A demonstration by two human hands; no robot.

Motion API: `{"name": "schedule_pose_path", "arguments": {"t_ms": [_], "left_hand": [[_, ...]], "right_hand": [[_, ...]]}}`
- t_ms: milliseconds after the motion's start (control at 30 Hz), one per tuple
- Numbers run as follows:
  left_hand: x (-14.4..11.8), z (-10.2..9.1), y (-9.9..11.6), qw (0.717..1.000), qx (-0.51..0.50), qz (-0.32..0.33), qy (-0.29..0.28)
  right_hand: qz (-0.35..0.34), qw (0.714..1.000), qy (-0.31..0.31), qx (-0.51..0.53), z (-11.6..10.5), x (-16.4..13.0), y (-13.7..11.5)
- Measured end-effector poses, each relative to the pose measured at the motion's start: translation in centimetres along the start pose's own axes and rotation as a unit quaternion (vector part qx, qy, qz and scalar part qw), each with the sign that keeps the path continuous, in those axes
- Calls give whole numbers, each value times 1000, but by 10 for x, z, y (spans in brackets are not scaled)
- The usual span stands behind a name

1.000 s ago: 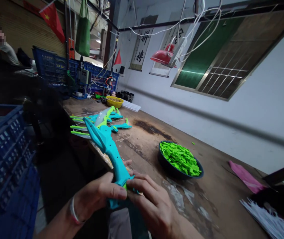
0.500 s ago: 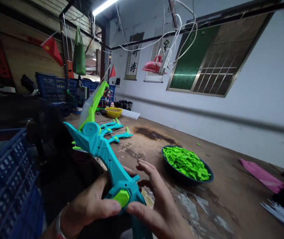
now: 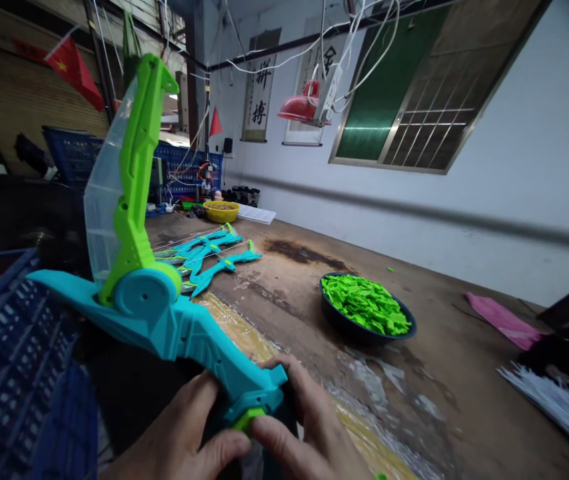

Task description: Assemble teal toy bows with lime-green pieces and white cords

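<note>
A teal toy bow point(image 3: 204, 343) with a raised lime-green limb point(image 3: 139, 153) and a translucent panel point(image 3: 107, 193) fills the left of the view. My left hand point(image 3: 179, 427) is closed around its middle from the left side. From the right, my right hand point(image 3: 314, 427) grips the same part, fingers behind it. Both thumbs press at a small green cap point(image 3: 248, 420) on the bow's centre. The lower part of the bow is hidden by my hands and the frame edge.
Several finished-looking teal bows point(image 3: 227, 263) lie on the workbench point(image 3: 284, 313). A dark bowl point(image 3: 322, 310) heaped with green plastic pieces point(image 3: 367, 303) stands to the right. Blue crates point(image 3: 9, 360) are at the left. A pink cloth point(image 3: 504, 320) and white strips point(image 3: 554, 407) lie at far right.
The bow has come closer and tilted, so its green limb looks larger and stands higher. My right fingers, spread before, have closed around the bow's middle. The view has shifted slightly.
</note>
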State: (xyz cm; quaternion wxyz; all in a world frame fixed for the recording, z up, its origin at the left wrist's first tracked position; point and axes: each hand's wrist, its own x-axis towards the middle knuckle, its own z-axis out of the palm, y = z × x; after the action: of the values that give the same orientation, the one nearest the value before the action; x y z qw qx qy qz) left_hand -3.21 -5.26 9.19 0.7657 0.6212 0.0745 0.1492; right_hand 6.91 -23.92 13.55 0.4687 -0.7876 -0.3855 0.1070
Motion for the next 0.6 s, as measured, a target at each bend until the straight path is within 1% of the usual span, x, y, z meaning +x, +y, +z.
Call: {"name": "schedule_pose_path", "arguments": {"t_ms": [33,100,200,267,367,433,467,533,567,600], "left_hand": [[-2,4,-7,1000,-9,13,23],[-5,12,-19,999,-3,31,44],[-5,17,-33,998,-8,35,49],[-3,15,-38,998,-2,29,49],[7,6,-35,999,20,12,32],[17,0,-26,999,43,-4,-8],[23,-1,-20,998,54,-10,-40],[31,2,-12,993,52,-18,-103],[34,6,-10,992,36,-21,-123],[37,12,-11,991,16,-26,-130]], "right_hand": [[-2,999,19,-27,1,-3,6],[-43,994,42,-87,2,-6,16],[-130,978,52,-154,1,-6,22],[-145,975,53,-157,1,-5,23],[-108,983,52,-140,2,-1,23],[-48,990,52,-119,2,3,24],[-11,994,46,-97,1,5,23],[50,998,19,-16,-2,9,18],[67,997,5,38,-4,10,16],[77,993,-7,91,-6,10,15]]}}
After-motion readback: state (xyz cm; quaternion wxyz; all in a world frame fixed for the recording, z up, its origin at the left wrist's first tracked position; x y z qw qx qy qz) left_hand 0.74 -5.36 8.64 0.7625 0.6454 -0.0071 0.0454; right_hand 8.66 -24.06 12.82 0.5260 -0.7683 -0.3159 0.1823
